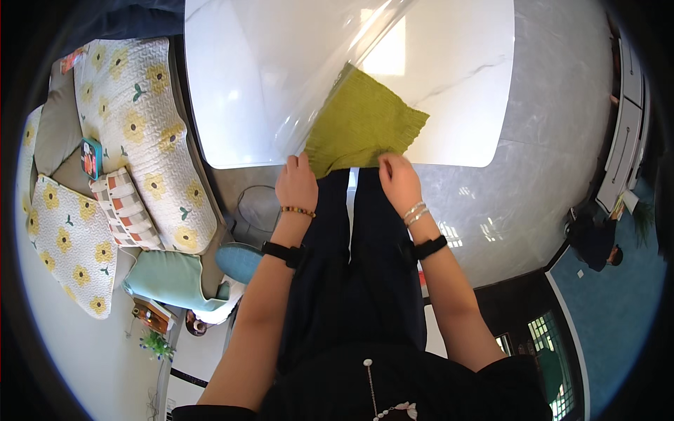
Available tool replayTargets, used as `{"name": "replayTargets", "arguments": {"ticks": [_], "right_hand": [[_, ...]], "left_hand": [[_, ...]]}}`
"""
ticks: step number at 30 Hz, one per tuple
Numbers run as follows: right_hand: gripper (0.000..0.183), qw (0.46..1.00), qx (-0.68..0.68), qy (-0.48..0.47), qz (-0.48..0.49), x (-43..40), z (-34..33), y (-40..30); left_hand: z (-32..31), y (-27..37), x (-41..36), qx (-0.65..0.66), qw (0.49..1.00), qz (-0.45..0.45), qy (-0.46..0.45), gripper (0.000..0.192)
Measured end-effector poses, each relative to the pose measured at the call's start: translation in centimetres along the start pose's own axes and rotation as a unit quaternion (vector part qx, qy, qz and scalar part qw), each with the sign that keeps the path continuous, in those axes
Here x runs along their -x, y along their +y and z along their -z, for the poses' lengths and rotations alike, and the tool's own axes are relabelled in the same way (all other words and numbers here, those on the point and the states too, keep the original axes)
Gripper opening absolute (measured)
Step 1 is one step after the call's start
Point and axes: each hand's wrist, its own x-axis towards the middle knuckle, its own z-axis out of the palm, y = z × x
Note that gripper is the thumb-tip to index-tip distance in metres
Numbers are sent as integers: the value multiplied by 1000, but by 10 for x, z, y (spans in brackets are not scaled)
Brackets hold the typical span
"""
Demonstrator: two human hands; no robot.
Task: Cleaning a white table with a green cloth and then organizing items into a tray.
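A piece of olive-green ribbed fabric (pixel 363 116) lies partly on the white marbled table (pixel 463 121), its lower edge at the table's near edge. My left hand (pixel 297 181) grips the near left corner of the fabric, close to the plastic. With bent fingers, my right hand (pixel 398 176) pinches the fabric's near edge toward the right, where it bunches into small folds. Clear plastic film (pixel 310 110) runs diagonally along the fabric's left side and on toward the far part of the table. Whether the fabric is joined to the film cannot be seen.
A sofa with a flowered quilted cover (pixel 134 126) stands to the left, holding a striped cushion (pixel 129 210) and a mint-green pillow (pixel 166 279). Near it is a round blue stool (pixel 239 263). Another person (pixel 592 237) is at the far right, beside a grey cabinet (pixel 621 142).
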Motion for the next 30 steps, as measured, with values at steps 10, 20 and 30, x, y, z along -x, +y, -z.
{"name": "replayTargets", "arguments": {"ticks": [10,20,30], "right_hand": [[51,929,218,-12,300,-113,-40,-9],[59,911,234,-66,332,-120,-79,-44],[60,926,226,-41,300,-154,-26,-14]], "left_hand": [[-66,56,-6,119,987,-60,88,57],[-86,12,-11,92,977,105,160,73],[-60,60,-74,49,990,53,122,78]]}}
